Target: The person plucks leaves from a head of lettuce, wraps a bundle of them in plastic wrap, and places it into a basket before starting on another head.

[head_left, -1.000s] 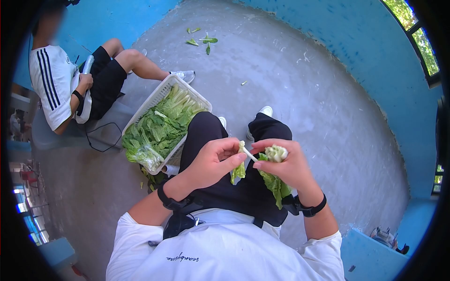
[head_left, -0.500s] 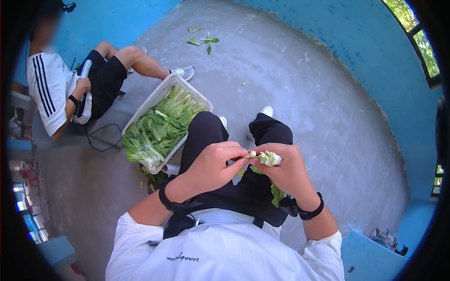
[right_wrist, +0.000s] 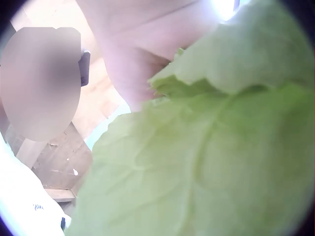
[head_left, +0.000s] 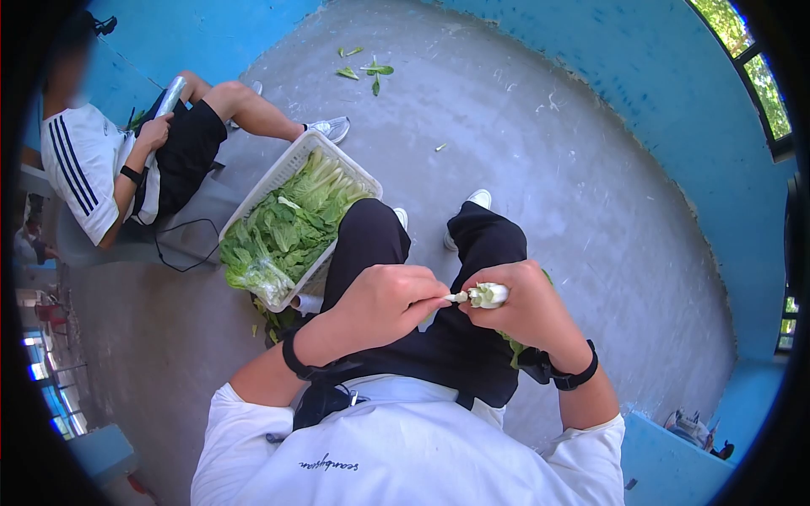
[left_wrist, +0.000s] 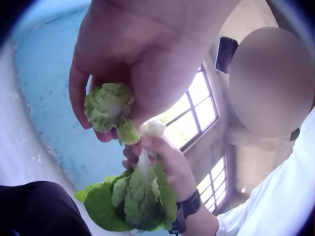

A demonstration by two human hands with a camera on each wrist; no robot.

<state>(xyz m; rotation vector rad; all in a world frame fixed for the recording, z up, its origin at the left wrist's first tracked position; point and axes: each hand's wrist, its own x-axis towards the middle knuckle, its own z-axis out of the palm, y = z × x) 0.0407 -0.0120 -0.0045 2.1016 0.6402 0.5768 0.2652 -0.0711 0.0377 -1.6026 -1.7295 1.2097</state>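
Observation:
My right hand (head_left: 527, 299) grips a head of leafy lettuce (head_left: 488, 295), its pale cut base up beside the thumb. Green leaves (left_wrist: 142, 196) hang below that hand in the left wrist view, and one broad leaf (right_wrist: 197, 162) fills much of the right wrist view. With thumb and fingertips my left hand (head_left: 384, 295) pinches a lettuce leaf (left_wrist: 108, 105), whose curled green end shows under the palm. The leaf's pale stem end points at the base of the head, and the two hands are close together above my lap.
A white plastic crate (head_left: 371, 181) full of leafy lettuce (head_left: 287, 215) stands at my left knee. Beyond it a seated person (head_left: 93, 160) holds a shiny roll-like thing (head_left: 171, 97). Loose leaves (head_left: 376, 72) lie on the grey floor ahead.
My hands have come closer together, and the left has moved right and down with its leaf. The lettuce head has turned slightly in my right hand. The seated person's roll-like thing has risen.

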